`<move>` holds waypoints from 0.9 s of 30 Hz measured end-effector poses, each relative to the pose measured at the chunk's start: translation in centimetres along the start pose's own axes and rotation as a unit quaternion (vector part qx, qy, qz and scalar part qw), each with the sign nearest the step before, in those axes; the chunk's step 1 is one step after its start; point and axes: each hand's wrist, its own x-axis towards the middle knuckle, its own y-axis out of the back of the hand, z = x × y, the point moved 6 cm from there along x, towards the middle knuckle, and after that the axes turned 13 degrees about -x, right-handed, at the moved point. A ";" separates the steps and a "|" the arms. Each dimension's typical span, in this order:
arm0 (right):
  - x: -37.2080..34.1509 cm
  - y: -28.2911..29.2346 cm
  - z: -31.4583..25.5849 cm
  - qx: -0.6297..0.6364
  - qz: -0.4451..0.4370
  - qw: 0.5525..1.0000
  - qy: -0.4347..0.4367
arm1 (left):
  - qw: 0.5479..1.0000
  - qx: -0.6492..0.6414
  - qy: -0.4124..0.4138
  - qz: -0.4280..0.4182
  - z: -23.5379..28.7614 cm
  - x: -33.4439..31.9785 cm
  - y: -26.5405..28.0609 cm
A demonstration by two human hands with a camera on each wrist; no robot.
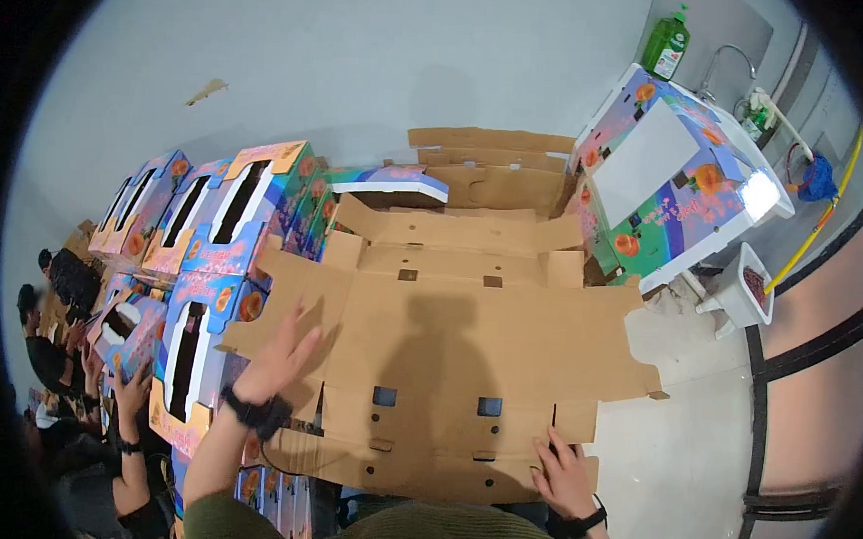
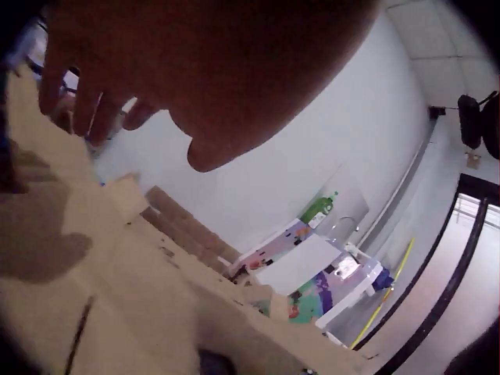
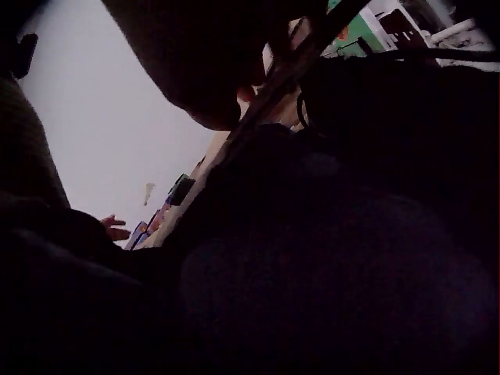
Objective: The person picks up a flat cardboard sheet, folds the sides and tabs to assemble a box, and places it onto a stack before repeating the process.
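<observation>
The left hand, open, hovered above the unfolded cardboard; the right, fingers loosely extended, rested near its edge, where light, even pressure probably best prevented slipping.

The left hand is cut off by its wrist view's top edge; darkness obscures what is probably the right hand.

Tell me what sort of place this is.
Probably a packing area: an unfolded cardboard carton lies before the person, colourful printed boxes are stacked on the left, and other people are beyond them.
</observation>
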 end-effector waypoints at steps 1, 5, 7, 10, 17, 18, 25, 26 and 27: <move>-0.5 0.0 0.4 0.015 0.007 1.000 -0.011 | 0.999 0.000 0.021 0.036 -0.6 -2.7 0.8; -1.3 0.3 1.0 -0.053 0.030 0.997 -0.044 | 0.990 0.037 0.117 0.063 -5.5 -11.0 0.8; 0.3 0.9 0.8 -0.029 -0.021 0.997 -0.074 | 0.979 -0.034 0.198 0.018 -7.9 -12.7 -0.9; 2.6 1.0 1.8 0.071 -0.098 0.982 -0.149 | 0.979 -0.043 0.191 0.062 -8.7 -13.2 -1.9; 8.3 4.1 2.8 0.467 -0.119 0.864 -0.144 | 0.954 -0.185 0.226 0.070 -7.6 -7.2 -1.3; 9.7 5.0 3.0 0.475 -0.111 0.862 -0.136 | 0.960 -0.176 0.219 0.016 -7.4 -5.8 -2.0; 17.3 7.8 4.5 0.500 -0.134 0.847 -0.123 | 0.865 -0.293 0.327 -0.244 -6.8 -2.7 -7.4; 18.7 7.6 5.1 0.494 -0.132 0.851 -0.117 | 0.854 -0.305 0.343 -0.243 -7.1 -1.8 -7.8; 19.9 7.7 5.6 0.505 -0.126 0.845 -0.120 | 0.843 -0.318 0.360 -0.242 -7.7 -1.1 -8.6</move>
